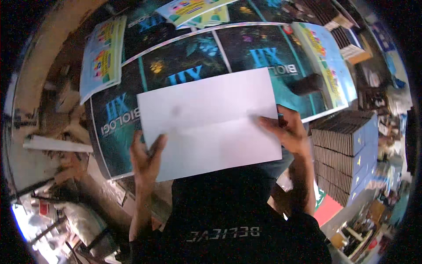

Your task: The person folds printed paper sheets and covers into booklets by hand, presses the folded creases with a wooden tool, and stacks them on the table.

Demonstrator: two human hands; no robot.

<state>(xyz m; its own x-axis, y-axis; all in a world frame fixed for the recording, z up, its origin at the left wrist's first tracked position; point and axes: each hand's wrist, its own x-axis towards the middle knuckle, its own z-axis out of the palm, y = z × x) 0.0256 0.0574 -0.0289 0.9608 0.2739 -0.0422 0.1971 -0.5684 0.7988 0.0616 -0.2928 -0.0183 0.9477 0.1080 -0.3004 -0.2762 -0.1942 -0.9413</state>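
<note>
A blank white sheet of paper (211, 136) is held up in front of me, tilted slightly, with a faint crease across its middle. My left hand (147, 154) grips its lower left edge, thumb on the near face and fingers behind. At the right edge, my right hand (288, 130) pinches the sheet the same way, its fingertips partly hidden behind it. Beneath the paper lie large printed cover sheets (184, 57) in dark teal with blue lettering, spread over the work surface.
Colourful printed sheets lie in piles at the left (103, 57), the far side (193, 11) and the right (327, 61). A dark object (307, 84) rests near the right pile. Tall stacks of blue-covered books (343, 154) stand at my right.
</note>
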